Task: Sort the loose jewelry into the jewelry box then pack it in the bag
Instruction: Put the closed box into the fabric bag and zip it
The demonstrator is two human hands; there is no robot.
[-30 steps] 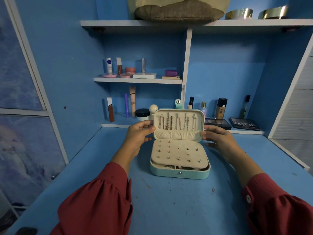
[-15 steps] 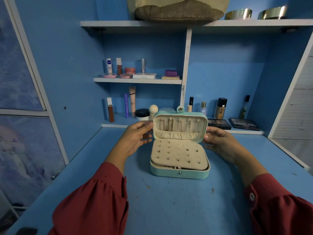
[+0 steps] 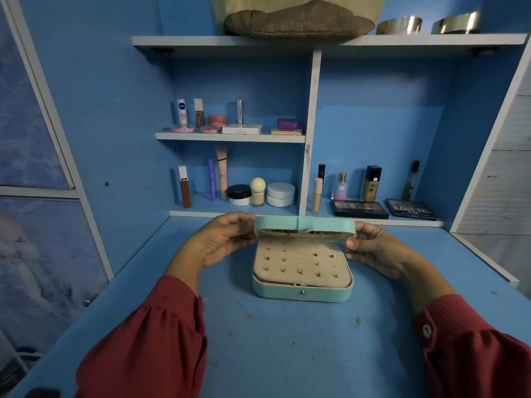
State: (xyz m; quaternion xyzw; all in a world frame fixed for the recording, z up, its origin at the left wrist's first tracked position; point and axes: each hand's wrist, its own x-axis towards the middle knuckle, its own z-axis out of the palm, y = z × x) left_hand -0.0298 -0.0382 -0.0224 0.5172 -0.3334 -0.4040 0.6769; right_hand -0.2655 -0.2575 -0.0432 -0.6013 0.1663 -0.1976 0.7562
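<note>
A mint-green jewelry box (image 3: 301, 293) sits at the middle of the blue desk. Its lid (image 3: 304, 225) is tipped well forward, roughly level over the back half of the box. My left hand (image 3: 221, 239) grips the lid's left end, and my right hand (image 3: 370, 248) grips its right end. Beneath the lid, a cream panel (image 3: 301, 262) with several stud earrings pinned in it shows. A sliver of chains is visible under the lid's edge. A tan bag (image 3: 298, 18) rests on the top shelf.
Cosmetics line the shelves behind the box: jars (image 3: 280, 193), bottles (image 3: 372, 183) and two dark palettes (image 3: 359, 209). Two gold bowls (image 3: 399, 24) stand on the top shelf. The desk's right edge (image 3: 488, 262) lies close to my right hand.
Both hands have swung the lid from upright down and forward over the box. The chains inside the lid, plainly seen before, are now nearly hidden.
</note>
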